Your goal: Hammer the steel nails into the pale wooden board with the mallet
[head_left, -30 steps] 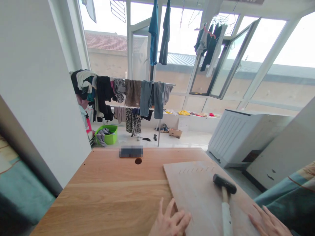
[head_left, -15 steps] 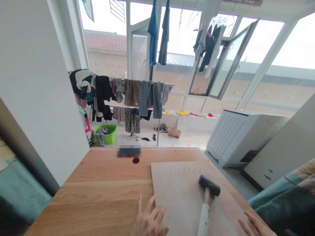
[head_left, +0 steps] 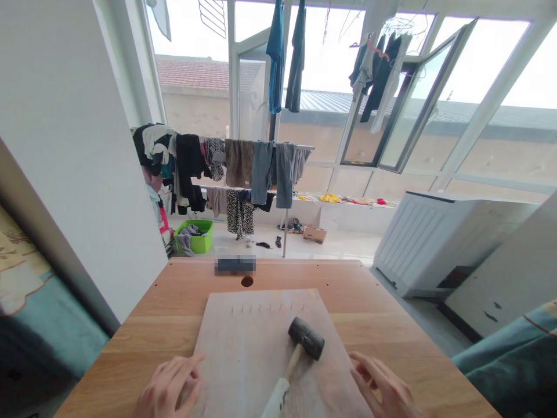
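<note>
A pale wooden board [head_left: 243, 348] lies flat on the table, with a row of several thin nails [head_left: 260, 307] standing up near its far edge. On the board rests a mallet [head_left: 307, 338] with a black head and a handle that is white at its lower part. My left hand [head_left: 169, 388] is at the board's left edge, fingers bent, fingertips against the side. Along the right edge, my right hand [head_left: 383, 384] has its curved fingers and thumb against the board. Neither hand touches the mallet.
The wooden table [head_left: 130, 342] has a round hole and a blurred dark object [head_left: 235, 265] at its far edge. Beyond stand a clothes-laden drying rack [head_left: 300, 146], a green basket [head_left: 202, 238] and a white appliance [head_left: 404, 238]. A white wall [head_left: 65, 145] rises at left.
The board has shifted left and turned straighter, carrying the mallet with it. My left hand has moved left with its fingers drawn in, and my right hand has moved left along with the board's edge.
</note>
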The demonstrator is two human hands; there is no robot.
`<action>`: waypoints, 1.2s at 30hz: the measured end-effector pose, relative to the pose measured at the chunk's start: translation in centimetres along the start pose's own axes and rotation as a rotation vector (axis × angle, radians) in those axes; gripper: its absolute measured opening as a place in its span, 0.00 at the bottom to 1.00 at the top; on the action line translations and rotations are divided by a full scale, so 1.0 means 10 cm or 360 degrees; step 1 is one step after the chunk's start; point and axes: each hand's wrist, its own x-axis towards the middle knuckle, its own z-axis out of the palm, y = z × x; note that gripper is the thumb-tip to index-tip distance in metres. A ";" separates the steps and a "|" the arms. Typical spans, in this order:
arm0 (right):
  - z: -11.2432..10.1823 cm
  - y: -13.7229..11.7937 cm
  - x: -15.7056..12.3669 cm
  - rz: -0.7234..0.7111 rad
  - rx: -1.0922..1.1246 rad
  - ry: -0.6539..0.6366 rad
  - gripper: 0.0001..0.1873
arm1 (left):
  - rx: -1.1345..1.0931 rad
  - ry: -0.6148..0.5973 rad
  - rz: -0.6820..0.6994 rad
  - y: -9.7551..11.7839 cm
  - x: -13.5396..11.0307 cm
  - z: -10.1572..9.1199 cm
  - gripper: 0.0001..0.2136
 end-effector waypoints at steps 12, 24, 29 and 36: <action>0.57 -0.43 1.59 -0.0112 -0.0060 -0.0618 0.09 | -0.0901 -0.0458 -0.0504 0.01 1.26 0.61 0.19; 0.60 -0.77 1.75 -0.0093 -0.0260 -0.0985 0.14 | -0.0881 -0.0584 -0.0340 0.05 1.32 0.76 0.15; 0.60 -0.89 1.77 -0.0074 -0.0326 -0.1007 0.14 | -0.1029 -0.0460 -0.0363 0.13 1.37 0.77 0.16; 0.72 -1.01 1.81 -0.0081 -0.0351 -0.1103 0.14 | -0.0831 -0.0526 -0.0206 0.27 1.42 0.83 0.13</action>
